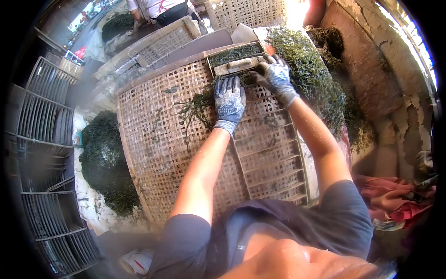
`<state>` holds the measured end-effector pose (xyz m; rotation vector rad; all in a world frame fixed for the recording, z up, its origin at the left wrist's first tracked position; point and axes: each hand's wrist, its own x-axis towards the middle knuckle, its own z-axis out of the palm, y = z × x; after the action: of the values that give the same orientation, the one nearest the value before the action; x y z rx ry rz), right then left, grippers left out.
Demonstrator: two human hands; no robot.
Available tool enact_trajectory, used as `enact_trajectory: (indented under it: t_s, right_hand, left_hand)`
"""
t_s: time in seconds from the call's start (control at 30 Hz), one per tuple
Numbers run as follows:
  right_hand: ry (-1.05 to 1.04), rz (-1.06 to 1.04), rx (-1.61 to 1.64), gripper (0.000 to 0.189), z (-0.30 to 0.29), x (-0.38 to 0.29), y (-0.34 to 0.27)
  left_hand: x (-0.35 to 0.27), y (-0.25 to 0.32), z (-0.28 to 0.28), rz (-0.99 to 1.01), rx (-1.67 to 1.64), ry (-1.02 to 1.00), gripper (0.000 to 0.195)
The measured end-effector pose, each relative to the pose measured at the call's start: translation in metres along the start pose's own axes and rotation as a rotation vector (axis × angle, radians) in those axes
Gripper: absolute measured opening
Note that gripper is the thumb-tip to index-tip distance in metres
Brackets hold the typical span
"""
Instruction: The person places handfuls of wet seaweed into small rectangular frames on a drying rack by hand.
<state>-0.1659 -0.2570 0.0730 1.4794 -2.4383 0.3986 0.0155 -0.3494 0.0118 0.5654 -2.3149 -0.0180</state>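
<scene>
A wooden frame with crossbars (270,159) lies on a woven bamboo tray (163,104) in front of me. Inside its far compartment, a wooden block with a raised grip (240,65) sits against dark green stringy plant matter (237,54). My left hand (230,99), in a stained grey glove, reaches flat to the block's near side, fingers stretched out over greens. Beside the block's right end is my right hand (277,75), also gloved, fingers spread at the frame's edge; whether it grips anything is unclear. A loose tuft of greens (198,108) lies left of my left hand.
Heaped greens (310,69) flank the frame on the right. Another dark heap (104,164) lies left of the tray. Slatted racks (45,101) line the left side. A co-worker (167,10) stands beyond a second woven tray (167,42). Haze blurs parts of the view.
</scene>
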Motion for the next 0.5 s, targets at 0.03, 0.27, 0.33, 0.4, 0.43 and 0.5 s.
enact_trajectory:
  t_s: [0.03,0.27,0.33,0.4,0.43,0.5]
  right_hand:
    - [-0.081,0.002,-0.054,0.031,0.007,0.0,-0.005]
    - [0.0,0.005,-0.126,0.025,0.005,0.006,0.013]
    - [0.011,-0.15,0.047,0.025,0.008,0.0,0.01]
    - [0.001,0.047,-0.143,0.026,-0.007,0.004,0.01]
    - [0.055,0.137,-0.129,0.026,-0.017,0.003,0.014]
    - [0.066,0.0,-0.238,0.029,-0.01,0.005,0.016]
  left_hand:
    - [0.0,0.001,0.0,-0.009,0.013,-0.004,0.046]
    - [-0.007,-0.002,0.006,-0.038,0.064,-0.008,0.047]
    - [-0.004,0.001,0.004,-0.024,0.072,-0.014,0.047]
    - [-0.004,-0.001,0.002,-0.042,0.065,-0.043,0.048]
    - [-0.004,-0.001,0.002,-0.046,0.056,-0.056,0.05]
    - [-0.003,0.0,0.002,-0.044,0.048,-0.03,0.052]
